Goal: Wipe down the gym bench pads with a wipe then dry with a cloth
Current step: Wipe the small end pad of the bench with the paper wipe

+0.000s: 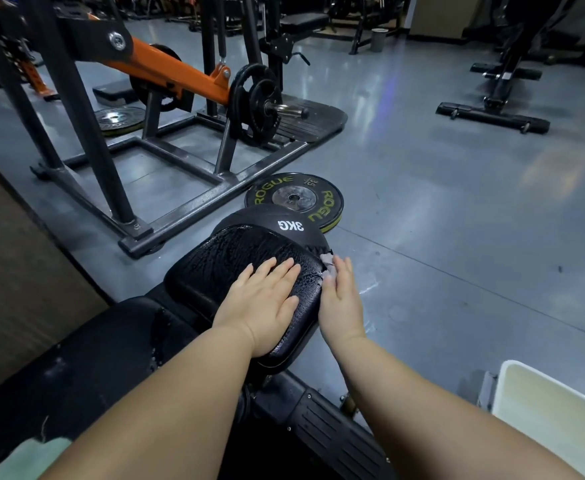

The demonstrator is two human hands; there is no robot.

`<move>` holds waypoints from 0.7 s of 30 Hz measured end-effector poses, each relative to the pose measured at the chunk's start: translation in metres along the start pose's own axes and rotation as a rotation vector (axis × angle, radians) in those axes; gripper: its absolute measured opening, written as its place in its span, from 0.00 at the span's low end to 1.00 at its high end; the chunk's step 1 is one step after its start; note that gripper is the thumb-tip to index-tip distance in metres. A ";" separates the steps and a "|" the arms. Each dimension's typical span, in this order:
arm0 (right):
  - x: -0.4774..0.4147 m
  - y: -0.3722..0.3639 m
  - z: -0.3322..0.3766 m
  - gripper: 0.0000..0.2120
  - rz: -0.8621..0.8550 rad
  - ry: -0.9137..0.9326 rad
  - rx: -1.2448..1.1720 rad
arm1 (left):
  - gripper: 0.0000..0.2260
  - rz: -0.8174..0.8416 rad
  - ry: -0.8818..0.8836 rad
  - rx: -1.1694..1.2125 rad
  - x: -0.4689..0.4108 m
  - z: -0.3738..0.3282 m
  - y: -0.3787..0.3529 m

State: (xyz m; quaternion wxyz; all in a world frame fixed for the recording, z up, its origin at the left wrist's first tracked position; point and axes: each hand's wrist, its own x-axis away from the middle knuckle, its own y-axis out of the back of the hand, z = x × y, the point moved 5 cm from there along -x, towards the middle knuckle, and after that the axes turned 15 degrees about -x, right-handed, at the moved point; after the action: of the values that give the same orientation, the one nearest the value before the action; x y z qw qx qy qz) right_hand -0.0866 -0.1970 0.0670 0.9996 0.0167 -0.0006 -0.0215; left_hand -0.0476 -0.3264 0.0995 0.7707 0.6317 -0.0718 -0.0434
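"3KG" is printed in white capitals on the black medicine ball (pixel 249 220) lying just beyond the far end of the bench seat pad (pixel 235 261); the mark is seen upside down. "ROGUE" is printed twice in yellow-green capitals on the black bumper plate (pixel 294 198), which lies flat on the floor just beyond the seat pad, behind the ball. One word is set on each side of the steel hub. "35" is printed small near that plate's far rim; the tiny characters beside it cannot be read. Faint ring lettering is seen on a smaller weight plate (pixel 119 119) on the floor, well beyond the seat pad to the left; it is unreadable.
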 end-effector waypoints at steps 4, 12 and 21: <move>0.040 0.001 -0.003 0.22 -0.057 0.060 0.005 | 0.36 -0.011 0.002 0.006 -0.001 0.001 -0.001; 0.037 -0.005 -0.003 0.22 -0.053 0.078 -0.011 | 0.25 -0.007 0.010 0.003 0.002 0.002 0.003; -0.041 -0.006 0.019 0.11 0.256 -0.075 0.107 | 0.25 0.008 0.014 -0.004 0.000 0.002 0.001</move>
State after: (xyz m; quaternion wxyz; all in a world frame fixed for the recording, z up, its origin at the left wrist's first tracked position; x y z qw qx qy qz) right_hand -0.1280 -0.2019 0.0857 0.9912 0.0689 -0.0412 0.1056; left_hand -0.0478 -0.3278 0.1005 0.7726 0.6301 -0.0686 -0.0359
